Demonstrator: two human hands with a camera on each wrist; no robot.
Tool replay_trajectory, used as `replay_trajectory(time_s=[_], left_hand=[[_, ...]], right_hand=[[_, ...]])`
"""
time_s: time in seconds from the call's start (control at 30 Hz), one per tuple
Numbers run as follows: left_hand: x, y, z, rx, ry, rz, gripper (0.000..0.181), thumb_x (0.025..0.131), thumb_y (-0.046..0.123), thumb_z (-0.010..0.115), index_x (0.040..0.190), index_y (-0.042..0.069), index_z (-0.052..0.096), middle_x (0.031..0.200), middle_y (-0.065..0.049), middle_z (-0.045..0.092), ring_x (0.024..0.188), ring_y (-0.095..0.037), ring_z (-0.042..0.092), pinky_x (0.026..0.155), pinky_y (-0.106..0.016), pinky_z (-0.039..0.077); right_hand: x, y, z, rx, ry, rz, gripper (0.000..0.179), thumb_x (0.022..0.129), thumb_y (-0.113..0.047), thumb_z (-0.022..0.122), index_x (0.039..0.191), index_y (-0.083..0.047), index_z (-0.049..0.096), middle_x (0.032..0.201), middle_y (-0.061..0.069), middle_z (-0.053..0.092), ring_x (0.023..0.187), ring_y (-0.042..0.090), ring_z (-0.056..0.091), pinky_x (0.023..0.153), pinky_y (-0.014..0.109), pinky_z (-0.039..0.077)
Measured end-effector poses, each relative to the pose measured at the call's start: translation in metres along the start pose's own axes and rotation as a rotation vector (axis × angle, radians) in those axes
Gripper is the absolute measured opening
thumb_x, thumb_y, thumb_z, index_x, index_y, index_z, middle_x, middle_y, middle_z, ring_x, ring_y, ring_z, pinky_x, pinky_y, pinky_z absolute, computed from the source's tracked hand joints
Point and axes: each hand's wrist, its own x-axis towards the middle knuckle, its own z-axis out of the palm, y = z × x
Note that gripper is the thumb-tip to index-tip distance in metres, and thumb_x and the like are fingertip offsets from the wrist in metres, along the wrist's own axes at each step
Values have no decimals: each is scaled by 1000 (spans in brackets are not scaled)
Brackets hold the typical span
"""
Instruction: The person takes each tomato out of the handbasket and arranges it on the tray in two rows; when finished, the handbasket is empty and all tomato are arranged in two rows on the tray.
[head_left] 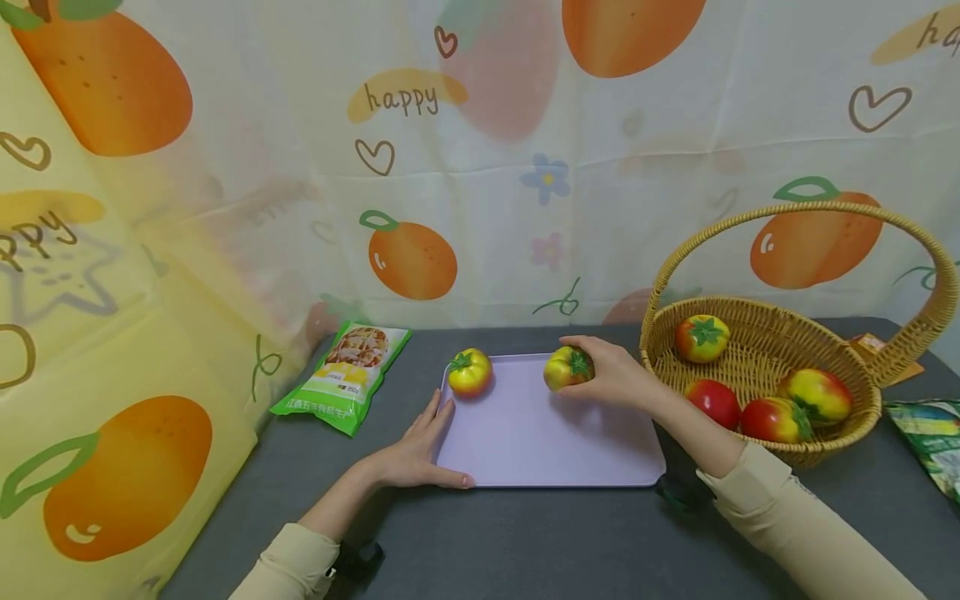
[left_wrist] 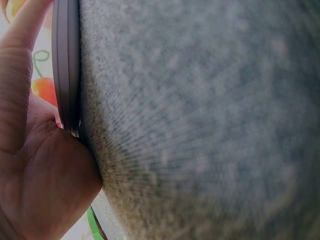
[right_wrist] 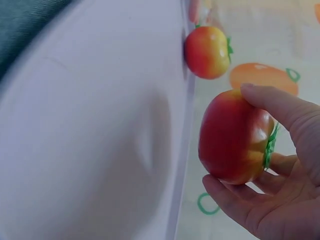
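A lilac tray [head_left: 555,442] lies flat on the dark table. Over its back right part, my right hand [head_left: 611,375] holds a red-and-yellow tomato [head_left: 562,369] with a green leafy top. In the right wrist view, the thumb and fingers pinch this tomato [right_wrist: 235,137] from opposite sides, above a shadow on the tray. Another tomato [head_left: 471,373] sits in the tray's back left corner. My left hand [head_left: 412,450] rests at the tray's front left corner, fingers stretched along the left side and thumb along the front rim. The left wrist view shows that hand [left_wrist: 45,175] against the tray's edge [left_wrist: 66,60].
At the right stands a wicker basket [head_left: 757,312] with a tall handle and several tomatoes inside, among them one [head_left: 702,338] at the back. A green food packet [head_left: 345,375] lies left of the tray. Another packet [head_left: 930,442] is at the right edge. A fruit-print cloth [head_left: 480,200] hangs behind.
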Motion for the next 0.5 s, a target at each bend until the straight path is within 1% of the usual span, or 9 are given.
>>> replay_trajectory(time_s=[0.27, 0.5], left_hand=[[0, 1, 0, -3, 2, 1, 123, 73, 63, 75, 158, 14, 0, 160, -12, -21, 146, -41, -6, 111, -64, 7], [-1, 2, 0, 1, -1, -11, 123, 73, 63, 75, 158, 15, 0, 160, -12, -21, 146, -42, -6, 111, -64, 8]], right_hand=[[19, -4, 13, 12, -30, 6, 75, 79, -28, 80, 140, -1, 48, 132, 17, 56, 113, 31, 54, 95, 50, 41], [31, -8, 23, 3, -74, 2, 74, 78, -27, 80, 138, 2, 48, 132, 20, 55, 113, 32, 53, 96, 47, 42]])
